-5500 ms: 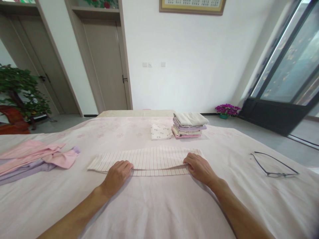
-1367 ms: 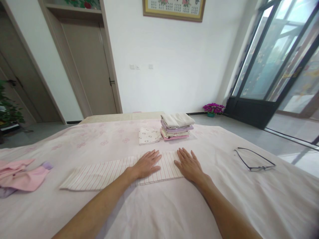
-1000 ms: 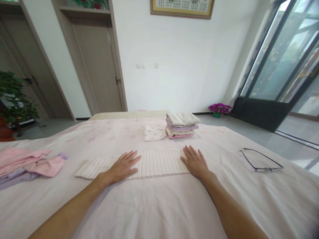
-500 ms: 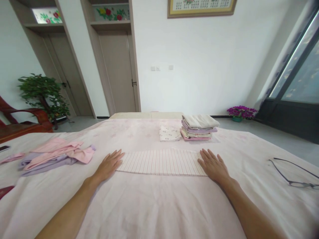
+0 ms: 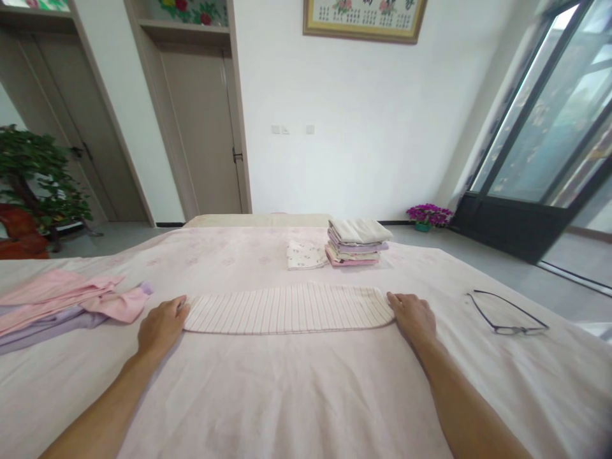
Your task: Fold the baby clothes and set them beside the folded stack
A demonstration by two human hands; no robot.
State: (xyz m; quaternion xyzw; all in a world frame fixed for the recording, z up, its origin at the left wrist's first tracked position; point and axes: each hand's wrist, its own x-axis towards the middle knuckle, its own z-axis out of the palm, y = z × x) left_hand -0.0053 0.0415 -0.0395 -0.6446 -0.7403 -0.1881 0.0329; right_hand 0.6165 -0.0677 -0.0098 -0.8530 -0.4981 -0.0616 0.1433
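A long folded cloth with pink and white stripes (image 5: 287,310) lies flat across the bed in front of me. My left hand (image 5: 164,322) is closed at its left end, fingers curled on the edge. At the opposite end, my right hand (image 5: 412,315) is also closed, its fingertips on the rounded right edge. Both forearms reach in from the lower corners. Beyond the striped cloth sit a small white patterned cloth (image 5: 305,255) and, just right of it, a stack of folded clothes (image 5: 358,242) with a cream one on top.
Loose pink and lilac clothes (image 5: 71,303) lie in a heap at the left. Eyeglasses (image 5: 514,329) rest unfolded on the pale pink bedsheet (image 5: 287,395) at the right. Past the bed are a pot of purple flowers (image 5: 428,215), a leafy plant (image 5: 41,175) and a door (image 5: 201,127).
Both hands have gone from lying flat with fingers spread to curled on the cloth's ends. The view has turned right, so surroundings appear shifted left.
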